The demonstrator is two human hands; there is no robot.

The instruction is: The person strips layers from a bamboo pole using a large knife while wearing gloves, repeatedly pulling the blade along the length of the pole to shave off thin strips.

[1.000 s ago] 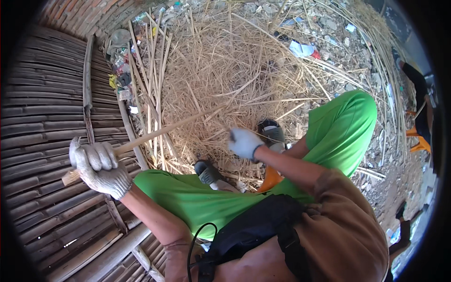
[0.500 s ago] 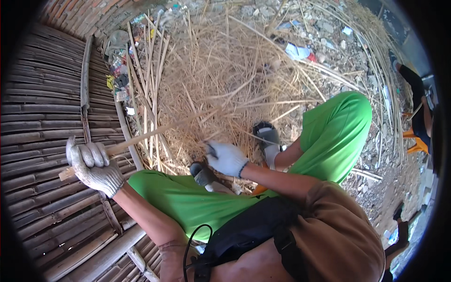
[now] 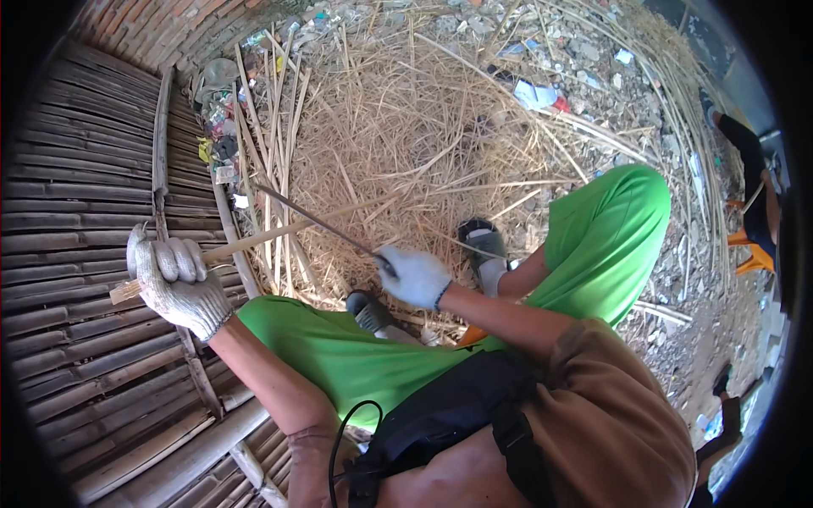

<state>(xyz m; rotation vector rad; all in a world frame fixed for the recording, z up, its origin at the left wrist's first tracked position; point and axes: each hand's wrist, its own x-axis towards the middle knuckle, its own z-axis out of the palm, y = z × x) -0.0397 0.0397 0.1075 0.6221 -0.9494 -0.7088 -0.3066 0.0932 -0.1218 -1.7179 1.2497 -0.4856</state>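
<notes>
Head view: both hands gloved in pale knit. Left hand (image 3: 179, 279) is at the left, in front of a slatted bamboo panel (image 3: 76, 203); its fingers are curled closed around a pale bamboo strip (image 3: 262, 238), one digit standing up at the outer side; a short butt of the strip sticks out past the fist, the longer part slants up and rightward over the ground.

Right hand (image 3: 415, 276) is near mid-frame, above and between the two dark shoes (image 3: 368, 311); it is closed on the dark handle of a slim blade (image 3: 343, 234); the blade points up and leftward and crosses the strip in view; contact between blade and strip cannot be told from this angle.

Surroundings: a heap of straw-coloured shavings (image 3: 389, 127) lies ahead of the shoes; several loose strips (image 3: 273, 127) lie along its left side; mixed litter, including a yellow scrap (image 3: 205, 149), sits between those strips and the panel; a white sheet (image 3: 535, 95) lies at upper right beside a red piece; a brick wall (image 3: 161, 25) stands at upper left. The person wears green trousers (image 3: 610, 237), knees apart, a brown top (image 3: 618, 398) and a black bag (image 3: 457, 385) at the waist; an orange stool (image 3: 752, 254) shows near the right rim, beside another person, partly cut off.
</notes>
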